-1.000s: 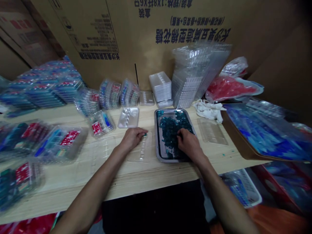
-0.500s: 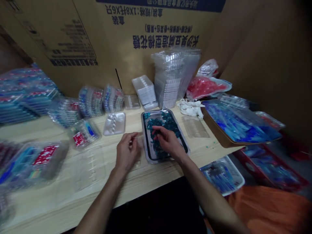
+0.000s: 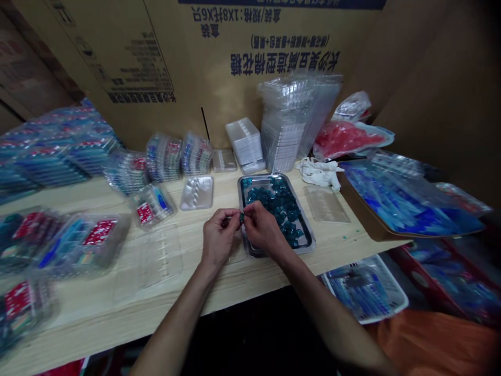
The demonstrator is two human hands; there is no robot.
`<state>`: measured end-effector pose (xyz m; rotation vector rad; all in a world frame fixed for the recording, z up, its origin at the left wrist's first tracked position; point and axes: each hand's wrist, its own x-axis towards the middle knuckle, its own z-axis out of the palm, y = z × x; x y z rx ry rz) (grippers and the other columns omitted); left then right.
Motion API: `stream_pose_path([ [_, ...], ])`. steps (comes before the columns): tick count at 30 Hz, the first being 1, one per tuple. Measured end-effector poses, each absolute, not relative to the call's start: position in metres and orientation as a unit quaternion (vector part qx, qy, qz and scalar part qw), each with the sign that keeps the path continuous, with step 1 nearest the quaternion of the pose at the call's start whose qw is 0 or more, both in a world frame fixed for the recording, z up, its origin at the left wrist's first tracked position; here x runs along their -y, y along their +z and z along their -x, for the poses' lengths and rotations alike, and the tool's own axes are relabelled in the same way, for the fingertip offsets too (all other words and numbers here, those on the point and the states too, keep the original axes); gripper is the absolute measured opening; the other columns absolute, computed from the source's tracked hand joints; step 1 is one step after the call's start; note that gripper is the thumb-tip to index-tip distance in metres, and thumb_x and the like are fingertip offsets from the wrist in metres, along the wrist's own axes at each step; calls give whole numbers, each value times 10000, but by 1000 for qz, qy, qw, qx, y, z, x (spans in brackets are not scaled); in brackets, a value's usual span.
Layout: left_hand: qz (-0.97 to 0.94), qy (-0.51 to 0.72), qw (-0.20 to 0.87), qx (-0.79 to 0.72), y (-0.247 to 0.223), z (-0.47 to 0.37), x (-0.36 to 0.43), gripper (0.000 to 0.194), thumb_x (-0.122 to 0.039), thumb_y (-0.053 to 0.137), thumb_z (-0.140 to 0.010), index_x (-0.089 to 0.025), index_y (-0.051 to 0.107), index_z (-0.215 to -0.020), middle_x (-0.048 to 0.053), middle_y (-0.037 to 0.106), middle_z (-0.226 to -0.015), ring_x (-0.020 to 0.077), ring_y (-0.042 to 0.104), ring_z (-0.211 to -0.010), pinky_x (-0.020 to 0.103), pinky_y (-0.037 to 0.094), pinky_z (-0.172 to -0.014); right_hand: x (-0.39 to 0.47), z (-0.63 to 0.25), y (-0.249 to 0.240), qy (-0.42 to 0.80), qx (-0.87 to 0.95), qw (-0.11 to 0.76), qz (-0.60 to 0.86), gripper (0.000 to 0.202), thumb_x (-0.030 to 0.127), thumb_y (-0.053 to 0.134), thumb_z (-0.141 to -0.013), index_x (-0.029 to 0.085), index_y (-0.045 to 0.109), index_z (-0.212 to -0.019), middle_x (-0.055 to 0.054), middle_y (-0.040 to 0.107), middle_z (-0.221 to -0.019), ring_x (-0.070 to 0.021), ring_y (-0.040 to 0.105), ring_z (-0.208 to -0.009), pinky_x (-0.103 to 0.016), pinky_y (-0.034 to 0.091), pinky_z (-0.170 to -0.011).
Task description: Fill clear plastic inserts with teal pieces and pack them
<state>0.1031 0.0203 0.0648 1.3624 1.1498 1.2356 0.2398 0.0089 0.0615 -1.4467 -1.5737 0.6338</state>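
A small dark teal piece [image 3: 241, 216] is pinched between the fingertips of my left hand [image 3: 221, 232] and my right hand [image 3: 263, 227]. Both hands meet over the left edge of a metal tray [image 3: 309, 243], which holds many loose teal pieces [image 3: 287, 209]. Part of a clear plastic sheet or case [image 3: 237, 251] shows on the table beneath my hands. Left of them, a clear moulded tray [image 3: 162, 256] lies flat on the wood. Behind it sits a smaller clear tray [image 3: 197, 192].
Filled clear packs [image 3: 88, 243] cover the table's left side. Stacked clear trays [image 3: 282, 125] stand at the back, before a large cardboard box [image 3: 195, 68]. White gloves [image 3: 320, 172] and a carton of blue packets [image 3: 407, 201] are on the right. A white basket [image 3: 362, 287] sits lower.
My right hand has moved left out of the tray and met my left hand. The teal piece now shows between their fingertips. The whole view has shifted slightly.
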Motion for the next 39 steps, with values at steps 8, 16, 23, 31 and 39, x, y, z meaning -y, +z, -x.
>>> stream_pose_path([
  [8,-456,499,597,-433,81,-83,-31,388,-311,861,-605,-136,754,-934,47,739,-834,141,672,-737,275,542,-772,-22,-245,65,272,668,397,568,92,233,474,-872,201,559,-863,-4,611,-748,-165,582,-715,-273,439,-667],
  [16,-743,336,296,-498,54,-46,-47,195,-142,619,-793,-175,763,-922,51,725,-892,174,651,-818,307,517,-796,-22,-298,56,78,640,122,754,465,146,504,-866,118,485,-1330,-235,478,-1237,-335,598,-999,-438,464,-814],
  [23,-816,255,203,-478,25,-58,-53,191,-159,628,-796,-177,765,-928,57,714,-872,197,651,-788,329,520,-792,-28,-291,50,95,629,108,764,400,175,496,-879,138,496,-1277,-213,466,-1223,-313,608,-963,-408,477,-791],
  [31,-795,288,179,-503,14,-53,-45,217,-187,564,-835,-183,733,-970,70,640,-958,201,622,-868,320,501,-793,-32,-307,41,81,630,186,749,298,163,502,-851,134,570,-1140,-177,621,-998,-280,603,-845,-405,465,-788],
  [39,-742,372,184,-526,52,-60,-44,119,-244,626,-793,-197,712,-860,79,629,-1062,238,606,-1014,365,482,-893,-29,-321,46,93,572,396,712,264,165,435,-856,174,619,-1045,-58,664,-789,-220,608,-739,-323,448,-743],
])
